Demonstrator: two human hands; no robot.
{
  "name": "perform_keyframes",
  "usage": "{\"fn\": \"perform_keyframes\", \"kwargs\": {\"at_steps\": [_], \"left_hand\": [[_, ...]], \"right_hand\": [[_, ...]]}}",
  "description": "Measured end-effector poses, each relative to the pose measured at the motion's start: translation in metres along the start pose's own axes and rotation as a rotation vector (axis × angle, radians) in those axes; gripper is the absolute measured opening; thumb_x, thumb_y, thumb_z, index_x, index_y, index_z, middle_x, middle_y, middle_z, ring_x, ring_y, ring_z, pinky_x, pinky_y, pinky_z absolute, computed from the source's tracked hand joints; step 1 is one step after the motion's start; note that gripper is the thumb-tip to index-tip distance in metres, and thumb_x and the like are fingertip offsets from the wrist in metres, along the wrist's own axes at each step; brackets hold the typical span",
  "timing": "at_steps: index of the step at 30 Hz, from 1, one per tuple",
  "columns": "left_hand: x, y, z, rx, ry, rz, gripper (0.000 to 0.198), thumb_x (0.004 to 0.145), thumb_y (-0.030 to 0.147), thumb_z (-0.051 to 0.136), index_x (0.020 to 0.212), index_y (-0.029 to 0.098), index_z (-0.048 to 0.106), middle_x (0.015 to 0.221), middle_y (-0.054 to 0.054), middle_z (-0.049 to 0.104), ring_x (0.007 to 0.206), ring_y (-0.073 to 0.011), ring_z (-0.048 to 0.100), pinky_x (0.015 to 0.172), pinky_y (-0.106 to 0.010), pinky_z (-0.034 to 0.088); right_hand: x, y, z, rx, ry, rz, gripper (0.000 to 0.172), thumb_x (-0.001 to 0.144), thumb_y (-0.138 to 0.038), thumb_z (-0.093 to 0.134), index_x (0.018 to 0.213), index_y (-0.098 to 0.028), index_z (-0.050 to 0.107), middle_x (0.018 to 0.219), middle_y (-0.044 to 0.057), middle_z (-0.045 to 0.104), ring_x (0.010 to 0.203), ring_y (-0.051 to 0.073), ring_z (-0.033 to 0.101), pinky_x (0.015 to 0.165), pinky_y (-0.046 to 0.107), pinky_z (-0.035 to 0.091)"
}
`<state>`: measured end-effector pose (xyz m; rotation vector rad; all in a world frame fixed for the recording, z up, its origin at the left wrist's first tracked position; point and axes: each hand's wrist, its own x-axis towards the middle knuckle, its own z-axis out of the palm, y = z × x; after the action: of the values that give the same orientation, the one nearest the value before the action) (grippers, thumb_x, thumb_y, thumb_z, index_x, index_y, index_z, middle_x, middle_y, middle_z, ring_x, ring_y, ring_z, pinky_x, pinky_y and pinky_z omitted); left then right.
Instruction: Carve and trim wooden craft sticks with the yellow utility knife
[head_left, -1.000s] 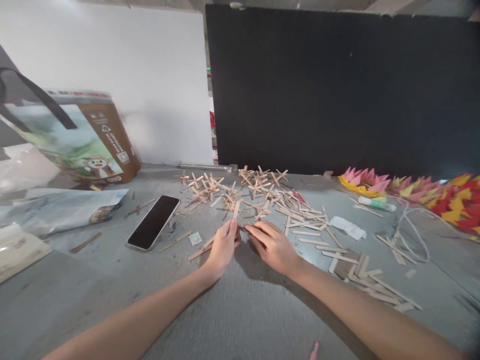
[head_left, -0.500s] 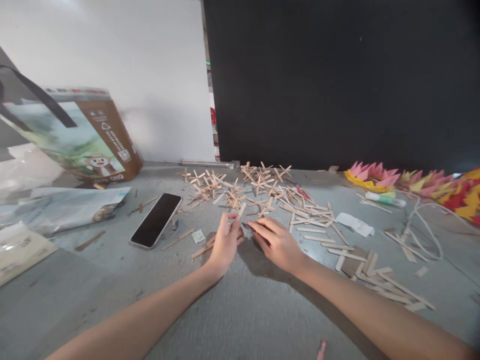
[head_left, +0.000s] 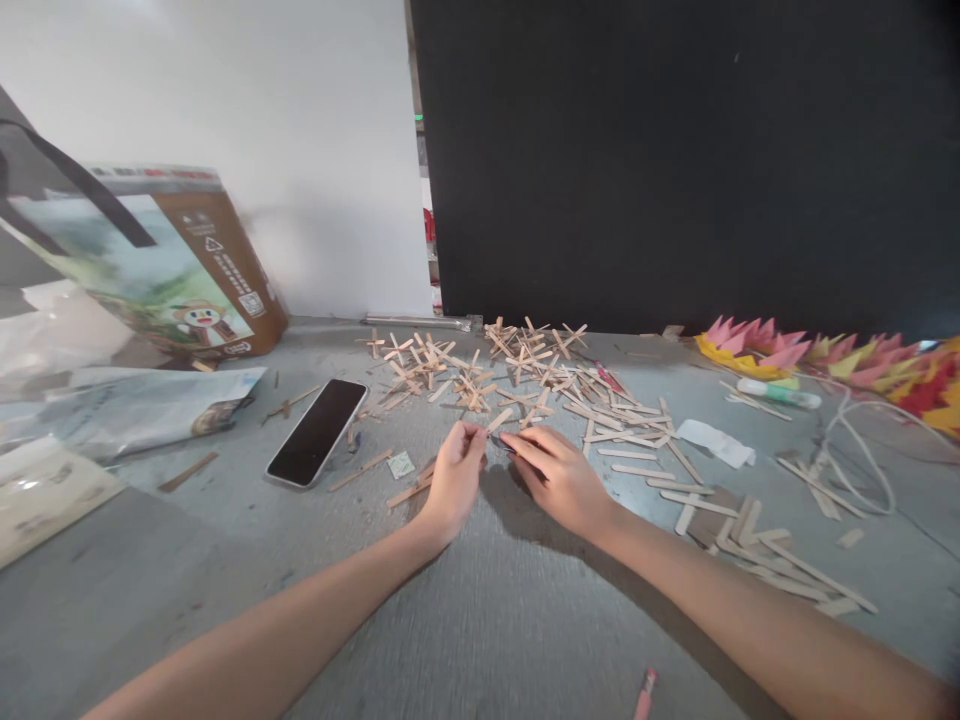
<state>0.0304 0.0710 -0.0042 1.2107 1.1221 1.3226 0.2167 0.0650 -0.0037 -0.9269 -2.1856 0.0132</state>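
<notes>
My left hand (head_left: 456, 475) is closed in a pinch on a wooden craft stick (head_left: 500, 420), whose free end points up and to the right. Close beside it, my right hand (head_left: 561, 478) is also closed, its fingertips almost meeting the left ones. Something small and dark shows at those right fingertips, too little of it to name. Beyond both hands lies a heap of crossed craft sticks (head_left: 517, 365). Loose craft sticks (head_left: 634, 440) spread to the right of my right hand, and a few more lie just left of my left hand.
A black phone (head_left: 319, 432) lies to the left, near a small pale square packet (head_left: 400, 465). Farther left stand a printed bag (head_left: 202, 270) and plastic packaging (head_left: 150, 410). On the right are a glue stick (head_left: 778, 393), a white cable (head_left: 885, 490) and paper petals (head_left: 757, 345).
The stick in my left hand has tilted from steeper to more slanting, toward the right. My left fingers have closed in around it. The whole view has shifted slightly.
</notes>
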Motion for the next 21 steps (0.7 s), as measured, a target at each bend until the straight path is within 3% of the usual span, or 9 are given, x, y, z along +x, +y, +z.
{"fn": "perform_keyframes", "kwargs": {"at_steps": [21], "left_hand": [[0.0015,0.0024,-0.0002,0.056,-0.059,0.031,0.023,0.09,0.041,0.061,0.085,0.019,0.066,0.062,0.004,0.048,0.059,-0.0139,0.043,0.06,-0.025,0.034]], "right_hand": [[0.0018,-0.0011,-0.0002,-0.011,0.017,0.001,0.04,0.107,-0.02,0.049,0.144,-0.029,0.059,0.112,0.01,0.069,0.101,0.025,0.068,0.09,0.042,0.06]]}}
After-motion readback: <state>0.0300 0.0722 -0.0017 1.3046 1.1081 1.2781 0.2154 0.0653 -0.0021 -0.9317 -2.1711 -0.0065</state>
